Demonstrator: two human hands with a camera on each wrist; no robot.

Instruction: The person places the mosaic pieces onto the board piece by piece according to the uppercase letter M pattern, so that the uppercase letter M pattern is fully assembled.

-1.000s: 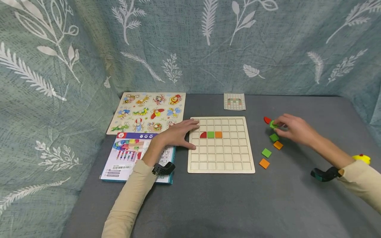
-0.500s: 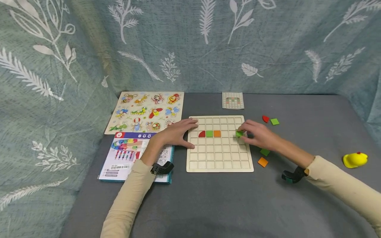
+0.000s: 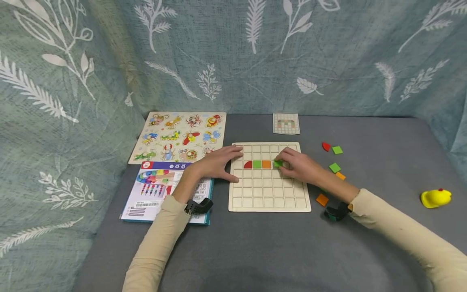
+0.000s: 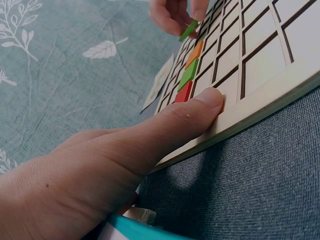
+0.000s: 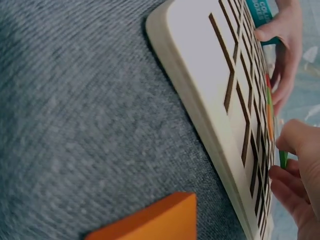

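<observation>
A wooden grid board (image 3: 270,192) lies in the middle of the table. One of its rows holds a red quarter-round tile (image 3: 248,164), a green square tile (image 3: 257,164) and an orange square tile (image 3: 266,164), side by side. My left hand (image 3: 217,164) rests on the board's left edge with thumb and fingers spread; in the left wrist view its thumb (image 4: 190,107) presses the rim. My right hand (image 3: 300,167) pinches another green square tile (image 3: 278,163) over the same row, just right of the orange one. That tile (image 4: 188,30) looks tilted in the left wrist view.
Right of the board lie loose tiles: a red one (image 3: 326,146), green ones (image 3: 337,150) and orange ones (image 3: 322,200), some partly behind my right arm. A small pattern card (image 3: 286,130) lies behind the board. An insect puzzle (image 3: 182,142), a box (image 3: 146,202) and a yellow rubber duck (image 3: 435,198) flank it.
My right hand has picked a green tile from the loose ones on the right and carried it left over the board to beside the orange tile. The left hand stays in place.
</observation>
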